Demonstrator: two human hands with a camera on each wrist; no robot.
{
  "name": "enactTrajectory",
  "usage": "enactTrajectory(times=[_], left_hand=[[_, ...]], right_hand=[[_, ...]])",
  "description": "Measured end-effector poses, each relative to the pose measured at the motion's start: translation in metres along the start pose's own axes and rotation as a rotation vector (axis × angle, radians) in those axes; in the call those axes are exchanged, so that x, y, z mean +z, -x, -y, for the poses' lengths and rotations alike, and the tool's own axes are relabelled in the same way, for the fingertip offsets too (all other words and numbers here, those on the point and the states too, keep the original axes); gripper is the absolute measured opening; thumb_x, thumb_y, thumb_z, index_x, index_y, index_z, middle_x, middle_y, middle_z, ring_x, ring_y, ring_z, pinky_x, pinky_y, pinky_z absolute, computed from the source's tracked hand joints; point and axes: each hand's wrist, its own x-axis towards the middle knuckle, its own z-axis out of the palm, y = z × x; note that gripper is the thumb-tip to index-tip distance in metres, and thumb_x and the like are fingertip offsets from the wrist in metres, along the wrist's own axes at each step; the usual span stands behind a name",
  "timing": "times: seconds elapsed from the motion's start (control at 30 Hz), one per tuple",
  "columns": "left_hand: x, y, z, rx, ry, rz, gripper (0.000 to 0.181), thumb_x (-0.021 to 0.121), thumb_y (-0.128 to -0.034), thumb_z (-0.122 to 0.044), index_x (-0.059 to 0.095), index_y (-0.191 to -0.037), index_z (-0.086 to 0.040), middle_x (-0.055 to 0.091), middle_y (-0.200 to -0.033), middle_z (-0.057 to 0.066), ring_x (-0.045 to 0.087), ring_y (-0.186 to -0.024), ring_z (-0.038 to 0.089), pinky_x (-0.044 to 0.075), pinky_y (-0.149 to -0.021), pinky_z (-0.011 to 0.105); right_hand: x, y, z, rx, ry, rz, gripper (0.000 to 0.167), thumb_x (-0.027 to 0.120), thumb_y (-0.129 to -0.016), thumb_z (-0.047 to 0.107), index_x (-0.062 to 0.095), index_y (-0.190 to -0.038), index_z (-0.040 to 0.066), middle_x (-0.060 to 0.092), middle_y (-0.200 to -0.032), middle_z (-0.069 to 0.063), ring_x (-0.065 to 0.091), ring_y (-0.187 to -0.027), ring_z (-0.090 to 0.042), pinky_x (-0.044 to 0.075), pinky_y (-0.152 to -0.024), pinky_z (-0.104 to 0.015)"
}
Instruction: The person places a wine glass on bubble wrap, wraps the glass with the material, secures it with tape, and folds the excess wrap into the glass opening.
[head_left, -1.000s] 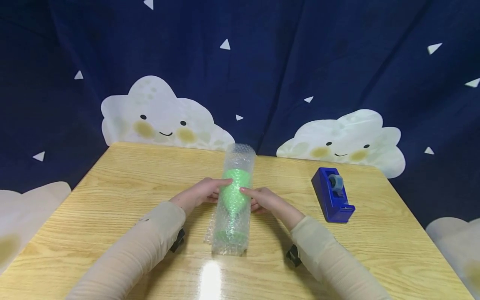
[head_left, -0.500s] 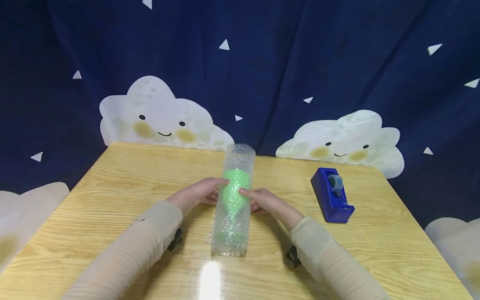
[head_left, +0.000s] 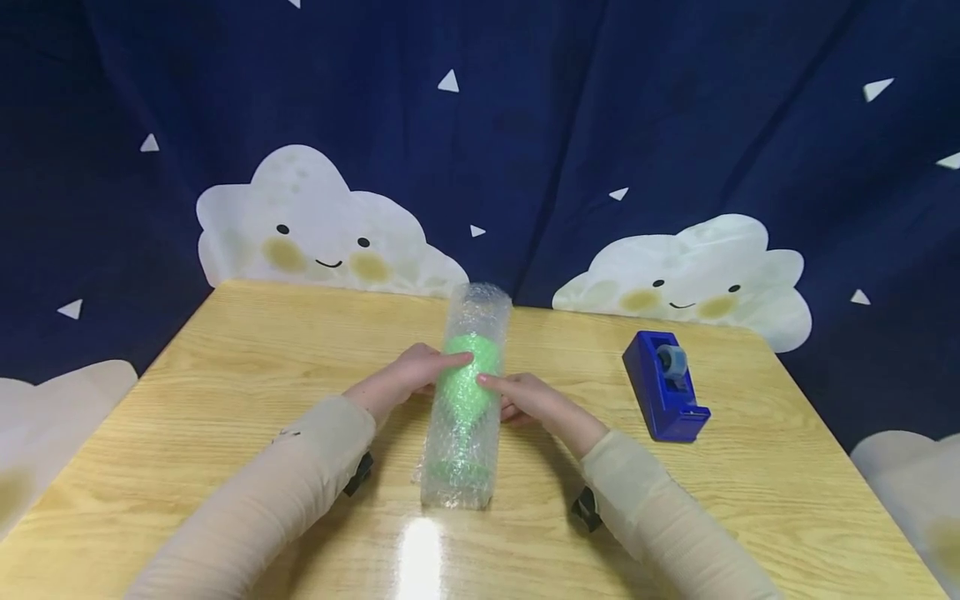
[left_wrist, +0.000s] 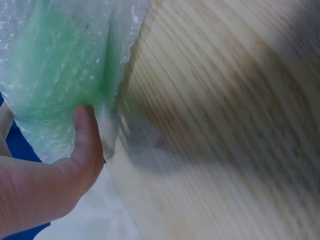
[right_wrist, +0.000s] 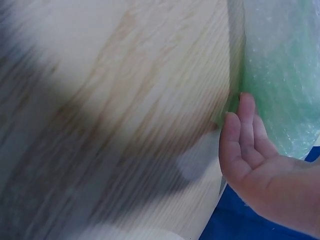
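A green object (head_left: 459,404), goblet-like in outline with a wide bowl, thin stem and foot, lies inside a roll of clear bubble wrap (head_left: 480,307) on the table. From the left side my left hand (head_left: 422,368) holds the roll, thumb laid over the green bowl. On the opposite side my right hand (head_left: 531,395) grips it with the thumb on top. Its other fingers (right_wrist: 247,122) lie along the roll's side in the right wrist view. A loose wrap edge (left_wrist: 120,55) shows beside the left hand. The undersides of both grips are partly hidden.
To the right on the wooden table (head_left: 300,325) stands a blue tape dispenser (head_left: 652,392) with a roll of clear tape (head_left: 674,362). A dark blue curtain (head_left: 510,125) with white clouds hangs behind the table's far edge.
My left hand has shifted slightly to the right, its thumb reaching further across the green bowl. The right hand keeps its place and the wrapped roll has barely moved.
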Motion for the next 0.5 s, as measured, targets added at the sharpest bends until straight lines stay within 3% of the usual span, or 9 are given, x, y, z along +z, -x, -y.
enactTrajectory(times=[0.2,0.37,0.5], left_hand=[[-0.0017,-0.0006,0.0003,0.004,0.076,0.032,0.049,0.061,-0.0878,-0.039,0.062,-0.107,0.006,0.067,-0.101,0.01,0.066,-0.091,0.02,0.051,-0.092,0.036],[-0.0026,-0.002,0.0021,0.024,0.111,0.07,0.05,0.06,-0.0896,-0.036,0.058,-0.115,0.007,0.063,-0.117,0.018,0.062,-0.108,0.029,0.048,-0.097,0.039],[-0.0014,-0.0021,0.0018,0.021,0.149,0.101,0.055,0.059,-0.0908,-0.034,0.051,-0.123,0.01,0.057,-0.124,0.022,0.059,-0.112,0.031,0.046,-0.099,0.04]], right_hand=[[-0.0009,-0.0008,0.0005,-0.013,0.005,0.013,0.066,0.052,-0.091,0.048,0.051,-0.125,-0.008,0.07,-0.098,-0.017,0.066,-0.081,-0.015,0.055,-0.08,-0.037],[-0.0027,0.0008,0.0011,-0.009,0.01,0.01,0.063,0.052,-0.092,0.046,0.052,-0.123,-0.009,0.069,-0.1,-0.016,0.066,-0.081,-0.015,0.055,-0.08,-0.036],[-0.0043,0.0019,0.0009,-0.005,-0.002,0.004,0.062,0.052,-0.092,0.044,0.051,-0.123,-0.009,0.07,-0.097,-0.016,0.065,-0.078,-0.013,0.055,-0.078,-0.034]])
